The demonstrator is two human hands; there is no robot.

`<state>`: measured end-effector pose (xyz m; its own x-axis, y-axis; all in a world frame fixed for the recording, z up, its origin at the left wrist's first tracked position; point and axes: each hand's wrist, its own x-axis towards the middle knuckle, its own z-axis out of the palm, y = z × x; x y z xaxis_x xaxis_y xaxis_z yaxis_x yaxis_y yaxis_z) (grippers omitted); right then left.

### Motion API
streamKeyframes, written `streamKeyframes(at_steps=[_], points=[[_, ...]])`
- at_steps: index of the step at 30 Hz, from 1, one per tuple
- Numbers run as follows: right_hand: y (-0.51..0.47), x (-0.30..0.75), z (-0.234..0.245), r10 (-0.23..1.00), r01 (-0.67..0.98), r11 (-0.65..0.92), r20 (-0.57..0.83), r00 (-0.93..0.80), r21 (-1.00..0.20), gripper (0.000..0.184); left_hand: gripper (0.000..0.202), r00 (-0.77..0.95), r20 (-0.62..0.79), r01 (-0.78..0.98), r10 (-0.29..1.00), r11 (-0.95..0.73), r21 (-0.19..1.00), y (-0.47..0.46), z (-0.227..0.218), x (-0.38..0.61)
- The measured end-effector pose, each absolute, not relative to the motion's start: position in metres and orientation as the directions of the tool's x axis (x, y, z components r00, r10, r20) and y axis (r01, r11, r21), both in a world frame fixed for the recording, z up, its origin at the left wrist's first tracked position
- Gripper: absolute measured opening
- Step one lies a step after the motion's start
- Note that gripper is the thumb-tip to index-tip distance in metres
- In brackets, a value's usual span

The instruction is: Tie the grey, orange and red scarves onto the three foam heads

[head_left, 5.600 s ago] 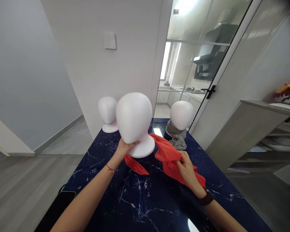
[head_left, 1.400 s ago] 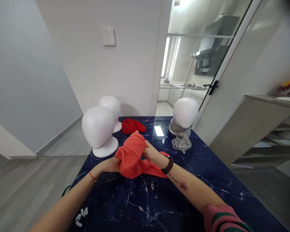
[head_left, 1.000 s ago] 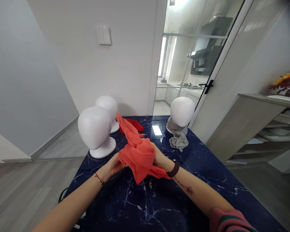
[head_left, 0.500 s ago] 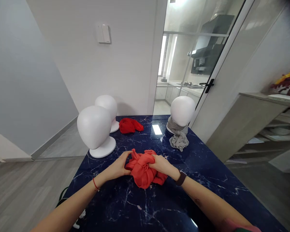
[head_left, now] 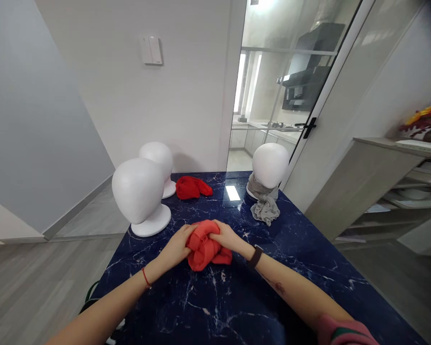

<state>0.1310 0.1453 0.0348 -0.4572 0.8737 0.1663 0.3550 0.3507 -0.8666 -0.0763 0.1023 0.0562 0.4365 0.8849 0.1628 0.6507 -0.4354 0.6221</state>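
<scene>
A coral-red scarf [head_left: 204, 247] lies bunched in a loose bundle on the dark blue marbled table [head_left: 215, 306]. My left hand [head_left: 179, 244] grips its left side, the fingertips partly hidden by the folds. From the right, my right hand [head_left: 228, 237] pinches the top of the bundle, thumb pressed into a fold. Behind my left hand stands a bare white mannequin head [head_left: 138, 191] on a round base. Farther back is a second white head [head_left: 158, 158], with a crumpled bright red cloth [head_left: 192, 187] beside it.
At the back right, a third mannequin head [head_left: 270, 165] wears a knotted grey scarf [head_left: 266, 209] around its neck. Beyond the table are a glass door with a black handle [head_left: 309, 128] and a shelf unit [head_left: 380, 177] on the right. A wall switch [head_left: 152, 50] is above.
Both hands have drawn closer together and gathered the coral-red scarf into a smaller bundle. It has shifted slightly left. The mannequin heads stay in place.
</scene>
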Motion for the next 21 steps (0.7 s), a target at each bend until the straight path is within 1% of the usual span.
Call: streamKeyframes(at_steps=[2, 5, 7, 10, 13, 15, 18, 20, 21], points=[[0.165, 0.119, 0.038, 0.896, 0.299, 0.354, 0.231, -0.378, -0.886, 0.029, 0.066, 0.333, 0.216, 0.730, 0.918, -0.396, 0.557, 0.110, 0.060, -0.081], [0.199, 0.098, 0.039, 0.923, 0.321, 0.329, 0.232, -0.306, -0.888, 0.030, 0.077, 0.194, 0.259, 0.850, 0.946, -0.294, 0.437, 0.119, 0.061, -0.086], [0.218, 0.085, 0.032, 0.934, 0.357, 0.303, 0.203, -0.293, -0.883, 0.031, 0.081, 0.204, 0.271, 0.890, 0.941, -0.294, 0.350, 0.124, 0.058, -0.086], [0.235, 0.071, 0.017, 0.944, 0.392, 0.268, 0.157, -0.291, -0.880, 0.033, 0.072, 0.329, 0.225, 0.890, 0.917, -0.381, 0.252, 0.131, 0.049, -0.086], [0.237, 0.070, 0.006, 0.948, 0.395, 0.254, 0.148, -0.281, -0.883, 0.041, 0.060, 0.334, 0.141, 0.901, 0.932, -0.359, 0.244, 0.141, 0.037, -0.086], [0.234, 0.075, 0.003, 0.944, 0.374, 0.271, 0.168, -0.285, -0.887, 0.050, 0.057, 0.308, 0.109, 0.913, 0.945, -0.325, 0.247, 0.148, 0.031, -0.088], [0.227, 0.091, 0.002, 0.941, 0.337, 0.281, 0.188, -0.283, -0.899, 0.061, 0.055, 0.288, 0.097, 0.926, 0.953, -0.303, 0.225, 0.156, 0.023, -0.090], [0.222, 0.106, 0.001, 0.950, 0.306, 0.271, 0.203, -0.236, -0.913, 0.062, 0.055, 0.267, 0.095, 0.937, 0.959, -0.282, 0.208, 0.160, 0.019, -0.091], [0.220, 0.114, 0.001, 0.956, 0.293, 0.271, 0.220, -0.195, -0.917, 0.059, 0.055, 0.250, 0.099, 0.943, 0.963, -0.266, 0.200, 0.161, 0.018, -0.090]])
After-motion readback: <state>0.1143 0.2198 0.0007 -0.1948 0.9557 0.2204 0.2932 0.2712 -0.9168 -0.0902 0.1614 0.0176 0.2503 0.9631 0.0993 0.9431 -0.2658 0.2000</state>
